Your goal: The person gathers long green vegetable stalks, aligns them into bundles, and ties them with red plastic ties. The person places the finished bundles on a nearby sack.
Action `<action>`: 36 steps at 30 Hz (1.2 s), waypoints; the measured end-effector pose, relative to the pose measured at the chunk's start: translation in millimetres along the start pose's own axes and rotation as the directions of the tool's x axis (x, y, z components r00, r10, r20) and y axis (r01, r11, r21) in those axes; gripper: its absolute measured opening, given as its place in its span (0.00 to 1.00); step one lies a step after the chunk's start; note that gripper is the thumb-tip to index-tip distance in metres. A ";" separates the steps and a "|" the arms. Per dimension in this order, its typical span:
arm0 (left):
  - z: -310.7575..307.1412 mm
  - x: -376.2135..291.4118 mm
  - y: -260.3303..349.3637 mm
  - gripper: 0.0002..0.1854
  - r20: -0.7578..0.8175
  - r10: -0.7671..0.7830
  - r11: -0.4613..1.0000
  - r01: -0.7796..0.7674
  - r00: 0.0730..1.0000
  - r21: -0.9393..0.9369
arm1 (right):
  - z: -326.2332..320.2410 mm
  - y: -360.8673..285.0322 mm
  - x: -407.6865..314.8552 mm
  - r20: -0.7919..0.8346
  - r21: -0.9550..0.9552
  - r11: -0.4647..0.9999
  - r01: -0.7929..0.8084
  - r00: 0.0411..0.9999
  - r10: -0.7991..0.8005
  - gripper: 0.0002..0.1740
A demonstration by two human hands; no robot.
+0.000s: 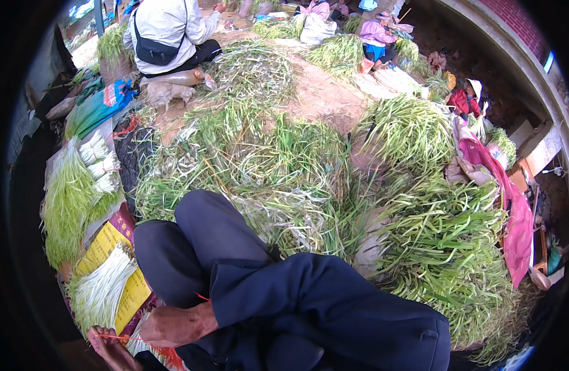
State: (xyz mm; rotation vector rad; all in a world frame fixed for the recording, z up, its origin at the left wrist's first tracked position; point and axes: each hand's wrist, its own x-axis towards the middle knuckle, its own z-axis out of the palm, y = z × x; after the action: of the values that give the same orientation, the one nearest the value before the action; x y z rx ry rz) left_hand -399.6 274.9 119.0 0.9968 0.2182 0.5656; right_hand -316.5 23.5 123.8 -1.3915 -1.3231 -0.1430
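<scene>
Both my hands are at the lower left, beside my dark trousers. A thin red string (120, 337) runs taut between them. My left hand (109, 348) pinches its outer end. My right hand (178, 324), at the end of a dark sleeve, is closed on the other part; its fingertips are hidden. Under the hands, white stems (137, 335) of a bunch of greens show in part. Just beyond lies a loose bunch of long white-stemmed greens, like garlic chives (101, 290), on a yellow printed sheet (135, 297).
Tied white-ended bunches (103, 164) lie further up the left side. Heaps of loose green leaves (275, 171) spread ahead, with a large pile (442, 241) at right. A pink cloth (516, 222) edges that pile. A person in a white jacket (166, 28) sits ahead; several others sit further back.
</scene>
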 end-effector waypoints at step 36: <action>103.9 -34.2 -24.3 0.16 0.481 0.325 0.538 -0.577 0.814 0.614 | -54.1 -21.9 36.5 0.228 0.125 0.849 -0.514 0.847 0.480 0.13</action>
State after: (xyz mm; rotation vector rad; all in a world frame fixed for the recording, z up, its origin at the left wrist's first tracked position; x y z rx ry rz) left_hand -375.8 170.4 151.5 1.9824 -0.1396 0.8142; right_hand -288.7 -1.3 181.7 -1.5721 -1.0478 0.4643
